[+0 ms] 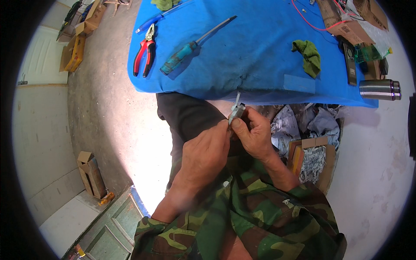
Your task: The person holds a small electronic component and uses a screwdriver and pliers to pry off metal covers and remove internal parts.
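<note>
Just short of the table's near edge, over my lap, both hands meet around a small grey metal part (pixel 236 112) with a thin pale rod sticking up from it. My left hand (pixel 204 149) is closed, its fingertips pressed against the lower end of the part. From the other side my right hand (pixel 255 135) pinches it between thumb and fingers. What kind of part it is does not show. Beyond it on the table lie a screwdriver (pixel 182 57) with a worn teal handle, and red-and-black pliers (pixel 145 51) with their jaws pointing away.
The blue-covered table (pixel 255 56) also holds a second blue screwdriver (pixel 149 24), a green cloth (pixel 308 57) and a steel flask (pixel 377 89) at the right. Below the table, an open cardboard box (pixel 315 162) stands by grey bags. Cartons line the left wall.
</note>
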Action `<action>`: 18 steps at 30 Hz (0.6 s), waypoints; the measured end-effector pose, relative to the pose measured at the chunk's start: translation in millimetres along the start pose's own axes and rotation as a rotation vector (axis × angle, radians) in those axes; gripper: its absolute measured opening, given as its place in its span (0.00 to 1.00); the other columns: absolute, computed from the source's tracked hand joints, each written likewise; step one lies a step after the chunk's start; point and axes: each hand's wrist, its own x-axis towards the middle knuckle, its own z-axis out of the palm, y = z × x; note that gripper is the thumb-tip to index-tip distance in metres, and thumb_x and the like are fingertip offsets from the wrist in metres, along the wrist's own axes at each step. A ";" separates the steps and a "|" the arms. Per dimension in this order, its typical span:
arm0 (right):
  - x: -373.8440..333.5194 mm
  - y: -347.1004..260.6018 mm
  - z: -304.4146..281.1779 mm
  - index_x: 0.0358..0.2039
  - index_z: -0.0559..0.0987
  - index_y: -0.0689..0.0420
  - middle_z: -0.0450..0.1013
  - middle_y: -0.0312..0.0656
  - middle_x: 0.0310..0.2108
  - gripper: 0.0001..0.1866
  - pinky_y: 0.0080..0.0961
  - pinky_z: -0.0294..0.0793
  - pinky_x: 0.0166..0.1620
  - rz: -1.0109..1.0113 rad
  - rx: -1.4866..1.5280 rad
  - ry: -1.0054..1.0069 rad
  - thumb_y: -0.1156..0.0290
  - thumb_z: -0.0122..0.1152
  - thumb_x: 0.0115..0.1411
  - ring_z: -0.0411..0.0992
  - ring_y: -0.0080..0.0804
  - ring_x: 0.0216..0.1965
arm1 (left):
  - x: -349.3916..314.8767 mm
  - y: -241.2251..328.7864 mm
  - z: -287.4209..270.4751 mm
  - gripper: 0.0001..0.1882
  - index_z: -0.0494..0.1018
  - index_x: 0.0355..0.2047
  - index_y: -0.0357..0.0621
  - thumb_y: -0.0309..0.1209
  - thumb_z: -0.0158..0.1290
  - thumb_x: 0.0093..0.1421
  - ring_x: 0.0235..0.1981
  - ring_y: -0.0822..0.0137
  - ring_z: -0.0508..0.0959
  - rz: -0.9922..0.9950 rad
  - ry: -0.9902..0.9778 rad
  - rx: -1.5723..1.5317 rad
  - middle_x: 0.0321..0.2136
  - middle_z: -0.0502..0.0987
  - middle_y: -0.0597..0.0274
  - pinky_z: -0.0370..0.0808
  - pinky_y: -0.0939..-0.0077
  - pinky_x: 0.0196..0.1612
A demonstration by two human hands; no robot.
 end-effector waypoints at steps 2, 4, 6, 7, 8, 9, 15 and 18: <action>0.3 -0.7 2.3 0.42 0.80 0.62 0.77 0.33 0.31 0.13 0.18 0.73 0.35 -0.020 0.002 0.006 0.63 0.63 0.74 0.72 0.16 0.31 | 0.0 0.6 1.7 0.14 0.77 0.50 0.33 0.19 0.60 0.63 0.32 0.51 0.85 0.003 0.015 -0.009 0.36 0.83 0.48 0.81 0.62 0.33; 1.2 4.0 0.9 0.42 0.80 0.62 0.77 0.33 0.31 0.14 0.18 0.72 0.34 -0.099 -0.085 0.018 0.62 0.61 0.74 0.71 0.16 0.31 | -1.0 0.2 3.7 0.14 0.77 0.50 0.34 0.18 0.60 0.63 0.33 0.50 0.85 -0.010 0.008 -0.024 0.36 0.84 0.47 0.81 0.62 0.34; 0.6 4.7 -0.5 0.43 0.80 0.63 0.78 0.34 0.32 0.14 0.19 0.72 0.35 -0.100 -0.111 0.018 0.63 0.61 0.74 0.72 0.17 0.32 | -1.8 -0.6 5.4 0.14 0.77 0.50 0.34 0.18 0.59 0.63 0.33 0.49 0.85 -0.017 0.004 -0.044 0.37 0.84 0.47 0.81 0.61 0.34; -0.8 2.3 -1.8 0.44 0.80 0.64 0.79 0.36 0.32 0.13 0.21 0.73 0.37 -0.060 -0.092 0.012 0.65 0.61 0.73 0.73 0.18 0.33 | -2.1 -1.2 5.9 0.14 0.77 0.50 0.34 0.18 0.59 0.64 0.33 0.49 0.85 -0.019 0.004 -0.056 0.37 0.84 0.47 0.81 0.61 0.35; -1.9 0.2 -2.4 0.44 0.80 0.65 0.80 0.37 0.32 0.12 0.22 0.75 0.38 -0.021 -0.074 0.005 0.67 0.61 0.73 0.74 0.18 0.34 | -2.2 -1.7 6.2 0.14 0.77 0.50 0.34 0.18 0.58 0.64 0.34 0.48 0.85 -0.021 0.004 -0.069 0.37 0.84 0.47 0.82 0.61 0.35; -2.5 -1.3 -1.9 0.44 0.80 0.65 0.80 0.37 0.32 0.11 0.22 0.75 0.38 -0.043 -0.103 0.014 0.68 0.61 0.73 0.74 0.18 0.34 | -2.0 -1.8 5.7 0.14 0.77 0.50 0.34 0.18 0.58 0.64 0.34 0.47 0.85 -0.038 -0.010 -0.086 0.36 0.84 0.46 0.82 0.61 0.35; -2.2 2.6 5.5 0.45 0.80 0.64 0.80 0.36 0.33 0.10 0.22 0.75 0.39 -0.037 -0.075 0.040 0.70 0.62 0.72 0.75 0.18 0.35 | -1.7 -8.6 3.7 0.14 0.77 0.51 0.37 0.19 0.57 0.66 0.34 0.46 0.85 -0.117 -0.036 -0.155 0.35 0.84 0.46 0.81 0.60 0.36; -3.7 7.1 9.8 0.45 0.80 0.64 0.80 0.35 0.35 0.09 0.21 0.75 0.40 0.022 -0.043 0.070 0.70 0.62 0.71 0.74 0.18 0.37 | -2.6 -11.0 4.3 0.13 0.77 0.51 0.38 0.20 0.58 0.66 0.35 0.45 0.85 -0.194 -0.046 -0.210 0.36 0.83 0.46 0.81 0.60 0.36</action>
